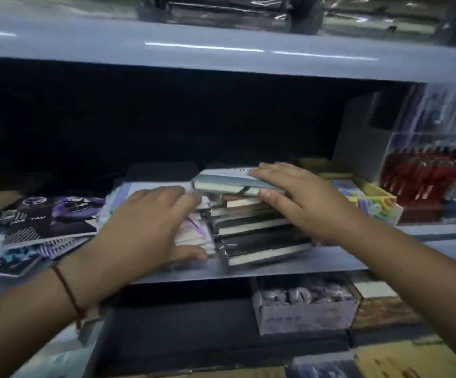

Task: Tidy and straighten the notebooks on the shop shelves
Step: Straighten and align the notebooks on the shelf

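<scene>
Left hand: fingers extended and spread, palm down, resting flat on the pale notebooks; nothing gripped.
Right hand: grasping the top grey notebook; fingers lie across its cover, thumb pressed against its near edge.
Top grey notebook: lies flat on the stack of dark notebooks, just ahead of the right thumb; long axis runs left to right, page edge faces the person.
Stack of dark notebooks: between both hands, on the middle shelf; books slightly fanned, page edges facing the person.
Purple-cover notebooks: left of the left hand, lying flat, askew and overlapping.
Red pens: right of the right hand, well apart.
</scene>
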{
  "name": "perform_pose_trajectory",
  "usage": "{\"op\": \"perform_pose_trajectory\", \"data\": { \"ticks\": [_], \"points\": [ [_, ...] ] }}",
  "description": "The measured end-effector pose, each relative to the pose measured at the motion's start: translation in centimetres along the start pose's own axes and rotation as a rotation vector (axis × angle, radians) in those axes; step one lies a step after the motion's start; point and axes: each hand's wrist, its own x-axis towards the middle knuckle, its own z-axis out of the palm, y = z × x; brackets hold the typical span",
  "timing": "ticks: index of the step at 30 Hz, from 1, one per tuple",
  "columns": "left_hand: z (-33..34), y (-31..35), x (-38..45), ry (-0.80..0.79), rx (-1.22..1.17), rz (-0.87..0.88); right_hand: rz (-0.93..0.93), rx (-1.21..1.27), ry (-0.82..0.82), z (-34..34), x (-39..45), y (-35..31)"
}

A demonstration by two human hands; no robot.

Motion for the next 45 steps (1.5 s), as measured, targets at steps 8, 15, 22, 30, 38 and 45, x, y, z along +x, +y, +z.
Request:
{"op": "perform_pose_trajectory", "data": {
  "ticks": [8,15,22,30,38,45],
  "points": [
    [-0.6,-1.0,-2.3,0.106,0.088,-0.011,-0.093,0.094,0.090,-0.1,-0.7,1.9],
    [1.7,8.2,-2.0,0.340,0.014,-0.165,-0.138,0.055,0.159,-0.2,-1.6,2.0],
    [5.0,11.2,0.7,0.457,0.209,-0.105,-0.339,-0.361,0.324,2.9,-3.4,1.2],
    [5.9,8.8,2.2,0.289,0.313,-0.129,-0.344,-0.558,0.274,4.9,-1.8,4.2],
    [5.1,8.8,5.0,0.043,0.416,-0.397,-0.318,-0.576,0.160,5.7,-0.8,5.4],
    [5.1,8.7,6.6,0.007,0.420,-0.523,-0.329,-0.700,0.114,5.2,0.5,5.5]
  ]
}}
